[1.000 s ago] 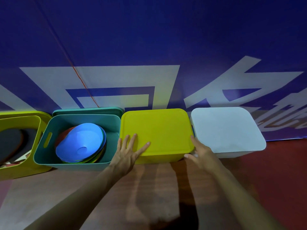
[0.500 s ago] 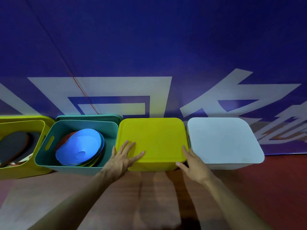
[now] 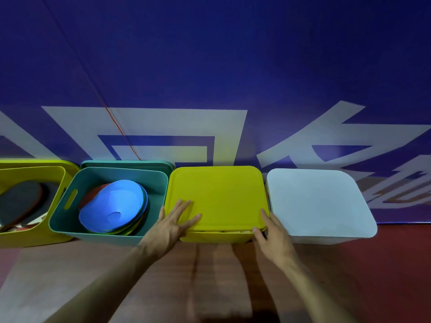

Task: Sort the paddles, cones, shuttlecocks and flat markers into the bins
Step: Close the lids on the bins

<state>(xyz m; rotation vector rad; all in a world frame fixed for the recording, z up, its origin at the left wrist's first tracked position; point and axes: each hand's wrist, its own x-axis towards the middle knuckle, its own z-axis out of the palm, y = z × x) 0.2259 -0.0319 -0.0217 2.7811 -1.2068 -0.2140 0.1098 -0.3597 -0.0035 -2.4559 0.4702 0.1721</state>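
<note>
Standing in a row against a blue banner [image 3: 210,66] are four bins; the middle one, a yellow bin [image 3: 217,236], is being covered by a yellow lid [image 3: 219,194], and a thin gap is being shown along the lid's near edge, where pale contents are just visible but cannot be identified. The left hand [image 3: 172,226] is being laid flat on the lid's near left corner, its fingers [image 3: 184,206] straight and slightly spread, its thumb being kept off the lid's left side. The right hand [image 3: 272,236] is being held at the lid's near right corner; its fingers are being stretched up along the lid's right edge, and its thumb [image 3: 257,233] is being pressed against the front rim just under the lid; whether the lid is truly being pinched there cannot be told.

Just left of the yellow bin, a teal bin [image 3: 93,231] is being left open; a stack of flat markers [image 3: 112,206], the top one blue, is being held inside it, tilted against its right wall, and a teal lid [image 3: 126,163] is being propped behind it against the banner. Further left, another yellow bin [image 3: 35,236] is being cut off by the picture's edge; dark paddles [image 3: 21,201] are lying in it. Just right of the middle bin, a white bin [image 3: 326,238] is being kept covered by a white lid [image 3: 314,201]. All the bins are being borne by a brown floor [image 3: 70,287], reddish at the right.
</note>
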